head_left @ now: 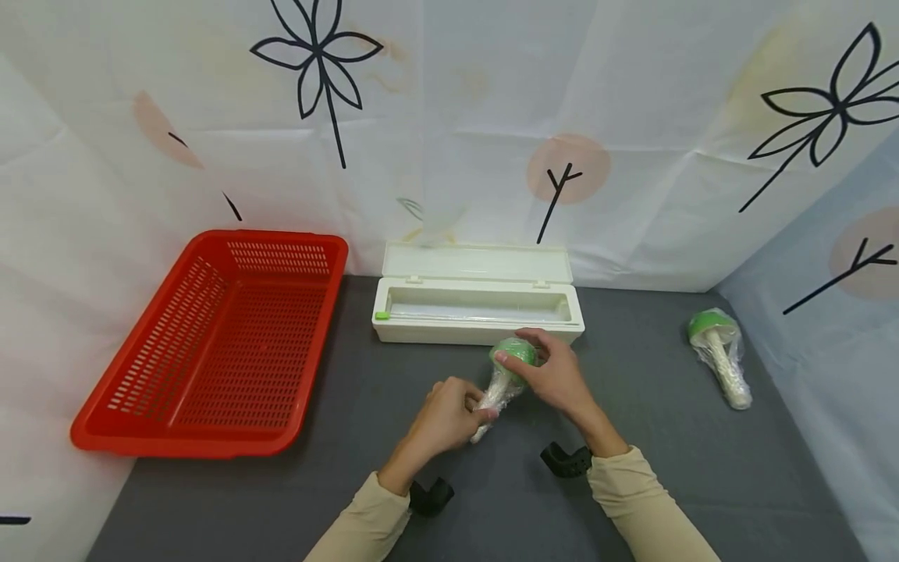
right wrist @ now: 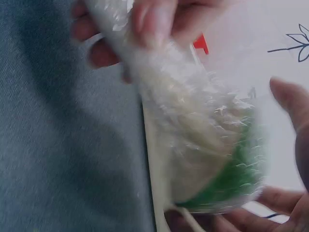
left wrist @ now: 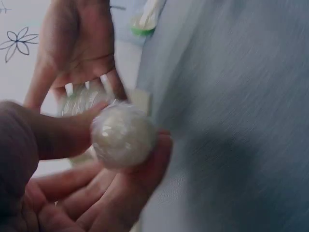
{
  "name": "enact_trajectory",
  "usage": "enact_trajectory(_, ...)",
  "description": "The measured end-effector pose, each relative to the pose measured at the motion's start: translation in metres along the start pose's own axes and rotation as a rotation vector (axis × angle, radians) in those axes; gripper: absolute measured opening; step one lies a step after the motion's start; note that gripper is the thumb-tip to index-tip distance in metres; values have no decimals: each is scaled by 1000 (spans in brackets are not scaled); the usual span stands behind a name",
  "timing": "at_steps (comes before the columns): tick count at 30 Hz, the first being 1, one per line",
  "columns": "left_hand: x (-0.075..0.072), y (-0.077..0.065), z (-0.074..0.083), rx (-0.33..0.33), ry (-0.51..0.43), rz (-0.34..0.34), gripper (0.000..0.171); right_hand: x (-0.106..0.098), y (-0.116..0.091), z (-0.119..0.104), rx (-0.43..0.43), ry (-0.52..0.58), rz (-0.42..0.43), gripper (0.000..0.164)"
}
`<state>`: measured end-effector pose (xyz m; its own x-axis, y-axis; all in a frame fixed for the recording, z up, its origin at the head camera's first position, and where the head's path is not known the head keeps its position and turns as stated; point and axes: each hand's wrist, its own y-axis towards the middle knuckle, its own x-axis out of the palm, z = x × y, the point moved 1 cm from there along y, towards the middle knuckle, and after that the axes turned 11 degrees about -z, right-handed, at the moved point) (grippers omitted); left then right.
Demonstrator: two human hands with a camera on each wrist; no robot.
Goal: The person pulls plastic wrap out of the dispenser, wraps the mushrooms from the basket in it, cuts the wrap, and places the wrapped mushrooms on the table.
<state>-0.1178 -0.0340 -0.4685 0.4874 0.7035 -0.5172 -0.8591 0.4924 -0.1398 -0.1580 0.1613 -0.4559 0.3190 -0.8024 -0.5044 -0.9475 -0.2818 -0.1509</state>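
Note:
A mushroom-shaped object with a green cap (head_left: 511,353) and a whitish stem, wrapped in clear film, is held at a tilt above the grey table. My left hand (head_left: 449,415) pinches the lower stem between thumb and fingers; the left wrist view shows the rounded stem end (left wrist: 123,137) in that grip. Around the cap, my right hand (head_left: 555,371) is cupped. In the right wrist view its fingers (right wrist: 282,200) lie along the cap's far side, while its thumb (right wrist: 292,104) stands off the film. Crinkled film (right wrist: 188,101) covers stem and cap.
Behind the hands stands a white film dispenser (head_left: 481,334) with its lid raised and a green slider at its left end. A red basket (head_left: 309,390) sits at the left. Another wrapped green-capped object (head_left: 726,367) lies far right. White patterned cloth (head_left: 477,179) hangs behind.

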Motion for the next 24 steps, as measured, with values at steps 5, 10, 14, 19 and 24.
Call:
enact_trajectory(5, 24, 6, -8, -95, -130, 88, 26, -1, -4, 8, 29, 21, 59, 64)
enact_trajectory(10, 43, 9, -5, -90, -185, 168, 31, 0, -5, 14, 66, -3, 45, 66)
enact_trajectory(14, 51, 11, 0, -37, -269, 166, 29, 2, -5, 16, 81, -34, 19, 70)
enact_trajectory(19, 56, 12, -2, -17, -258, 81, 34, 5, -3, 19, 89, -68, 0, 70)
enact_trajectory(24, 38, 6, -7, -12, -159, -33, 41, 6, -3, 22, 83, -61, 3, 68)
